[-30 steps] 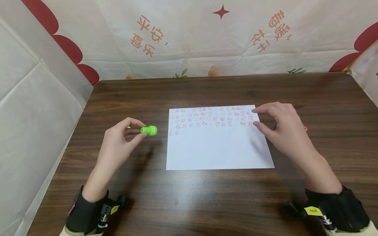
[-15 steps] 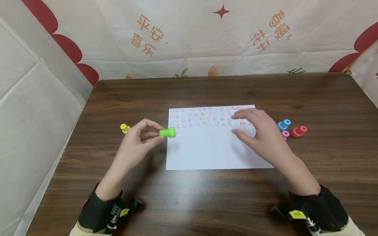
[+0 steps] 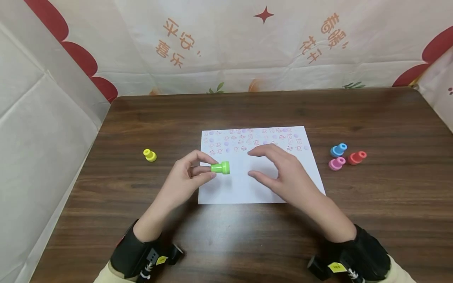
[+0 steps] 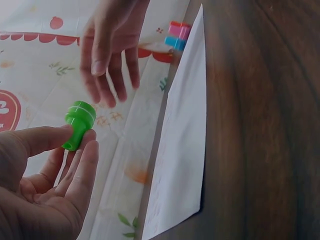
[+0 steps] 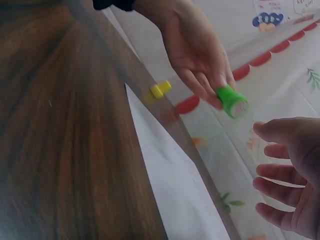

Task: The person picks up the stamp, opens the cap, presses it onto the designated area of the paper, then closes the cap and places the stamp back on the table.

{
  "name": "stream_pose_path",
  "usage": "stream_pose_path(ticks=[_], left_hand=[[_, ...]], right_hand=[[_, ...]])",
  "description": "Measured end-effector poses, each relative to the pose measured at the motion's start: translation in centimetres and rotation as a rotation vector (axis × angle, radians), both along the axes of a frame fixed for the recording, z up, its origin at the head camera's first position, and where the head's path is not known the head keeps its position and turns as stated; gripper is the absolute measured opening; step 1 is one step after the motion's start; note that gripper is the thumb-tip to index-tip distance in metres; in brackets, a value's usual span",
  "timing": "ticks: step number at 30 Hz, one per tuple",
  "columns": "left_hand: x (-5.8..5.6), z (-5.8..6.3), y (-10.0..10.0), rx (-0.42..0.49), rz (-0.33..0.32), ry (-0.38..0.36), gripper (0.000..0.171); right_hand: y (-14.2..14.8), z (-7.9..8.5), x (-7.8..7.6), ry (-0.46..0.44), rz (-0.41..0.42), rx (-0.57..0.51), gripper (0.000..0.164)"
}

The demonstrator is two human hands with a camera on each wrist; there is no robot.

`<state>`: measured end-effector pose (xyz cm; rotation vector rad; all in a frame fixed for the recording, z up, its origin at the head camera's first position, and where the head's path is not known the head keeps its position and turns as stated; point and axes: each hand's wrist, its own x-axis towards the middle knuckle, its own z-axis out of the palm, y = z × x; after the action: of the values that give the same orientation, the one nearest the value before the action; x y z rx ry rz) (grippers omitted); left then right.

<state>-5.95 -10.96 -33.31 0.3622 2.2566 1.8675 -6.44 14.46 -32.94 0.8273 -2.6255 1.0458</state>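
My left hand [image 3: 185, 181] pinches a small green stamp [image 3: 221, 168] by its narrow end, over the left part of a white sheet of paper [image 3: 244, 192]. The stamp lies sideways, its wide end pointing toward my right hand [image 3: 283, 177]. In the right wrist view, that wide end of the stamp [image 5: 235, 104] shows a pale round face with faint reddish marks. Nothing is in my right hand; its thumb and fingers are spread apart above the paper, a short gap from the stamp. Rows of small red and purple prints [image 3: 247, 137] cover the sheet's upper part.
To the left of the paper stands a yellow stamp [image 3: 150, 155]. Blue [image 3: 338, 150], pink [image 3: 337, 163] and red [image 3: 357, 157] stamps sit close together on its right. A printed cloth [image 3: 226, 47] hangs behind the dark wooden table [image 3: 226, 239].
My left hand has carried the green stamp rightward from beside the paper to over it. My right hand has moved left and slightly nearer the body, uncovering the blue, pink and red stamps.
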Motion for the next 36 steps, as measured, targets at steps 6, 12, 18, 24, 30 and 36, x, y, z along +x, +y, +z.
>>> stream_pose_path(ticks=[6, 12, 18, 24, 30, 36], left_hand=[[0.2, -0.3, 0.7, 0.043, -0.039, -0.010, 0.022], [0.4, -0.6, 1.1, 0.077, -0.058, -0.014, 0.021], [0.4, -0.7, 1.4, 0.098, -0.085, -0.028, 0.021], [0.4, -0.6, 1.5, 0.091, -0.100, -0.047, 0.020], [0.2, -0.6, 0.8, 0.058, -0.060, -0.036, 0.018], [-0.1, -0.5, -1.0, 0.018, 0.006, -0.029, 0.020]], right_hand=[[-1.7, -0.4, 0.6, -0.080, 0.036, -0.038, 0.041], [-2.7, -0.6, 1.1, -0.137, 0.050, -0.065, 0.042], [-3.0, -0.7, 1.2, -0.157, 0.058, -0.114, 0.030], [-3.0, -0.8, 1.2, -0.141, 0.058, -0.128, 0.028], [-2.1, -0.3, 1.0, -0.093, 0.000, -0.135, 0.029], [-0.4, 0.1, 0.9, -0.068, -0.087, -0.133, 0.034]])
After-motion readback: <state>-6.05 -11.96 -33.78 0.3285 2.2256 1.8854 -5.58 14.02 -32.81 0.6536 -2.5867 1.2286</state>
